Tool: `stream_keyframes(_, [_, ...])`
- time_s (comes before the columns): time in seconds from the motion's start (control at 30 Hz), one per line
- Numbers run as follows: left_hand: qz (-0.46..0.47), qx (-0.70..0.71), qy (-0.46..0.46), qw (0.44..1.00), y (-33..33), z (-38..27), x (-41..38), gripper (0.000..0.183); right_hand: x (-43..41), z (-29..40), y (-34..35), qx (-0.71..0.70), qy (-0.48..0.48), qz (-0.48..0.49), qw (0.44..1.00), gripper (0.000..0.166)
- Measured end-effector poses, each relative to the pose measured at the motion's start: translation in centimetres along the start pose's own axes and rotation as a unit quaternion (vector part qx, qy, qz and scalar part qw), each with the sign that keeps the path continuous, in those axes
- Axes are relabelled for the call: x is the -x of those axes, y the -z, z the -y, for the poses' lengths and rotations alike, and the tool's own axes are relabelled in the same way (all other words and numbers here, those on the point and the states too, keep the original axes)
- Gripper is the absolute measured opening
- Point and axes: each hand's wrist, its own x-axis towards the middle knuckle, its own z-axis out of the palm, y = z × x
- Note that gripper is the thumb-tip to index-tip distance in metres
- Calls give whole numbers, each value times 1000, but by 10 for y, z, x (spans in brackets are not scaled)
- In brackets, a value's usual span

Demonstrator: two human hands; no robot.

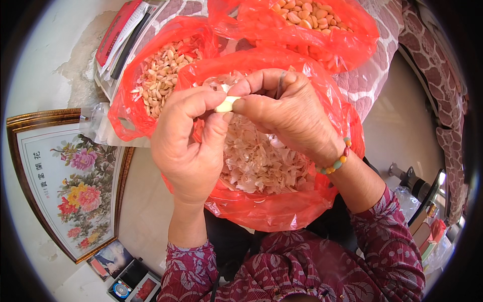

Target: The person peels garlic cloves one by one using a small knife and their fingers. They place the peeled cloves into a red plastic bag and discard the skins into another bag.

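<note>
A pale, peeled garlic clove (225,105) is pinched between the thumbs and forefingers of both my hands. My left hand (190,139) grips its left end and my right hand (281,105) its right end. Under them, a red plastic bag (271,219) lies open in front of me, heaped with papery garlic skins (264,162). Behind my left hand, another red bag (124,94) contains many garlic cloves (162,73), some with skin on. A third red bag (241,22) at the top holds smooth garlic cloves (305,15).
A quilted brown-and-white patterned cover (362,83) lies under the far bags. Books and papers (119,41) are stacked at upper left. A framed flower picture (75,181) leans by the left wall. At right are a dark pole-like object (413,183) and clear plastic wrapping (405,200).
</note>
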Motion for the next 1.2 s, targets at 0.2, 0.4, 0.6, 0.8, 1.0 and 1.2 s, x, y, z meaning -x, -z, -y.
stream_keyframes(0.2, [-5, -148, -129, 980, -5, 0, -2, 23, 2, 5, -5, 60, 29, -36, 997, 15])
stream_keyframes(0.4, [-8, -99, -87, 991, -4, 5, 1, 25, 1, 0, -1, 28, 17, -34, 999, 15])
stream_keyframes(0.6, [-16, -45, -51, 998, -4, 8, 3, 25, 1, -3, 0, -24, -4, -30, 999, 16])
stream_keyframes(0.8, [-39, -29, -48, 998, -7, 10, 3, 25, 1, -4, 1, -81, -9, 0, 997, 15])
stream_keyframes(1.0, [-19, -111, -88, 990, -7, 10, 6, 26, 1, -4, -2, -27, 4, -30, 999, 15])
stream_keyframes(1.2, [-25, -22, -22, 999, -8, 11, 9, 26, 1, -4, 0, -21, 4, -35, 999, 15])
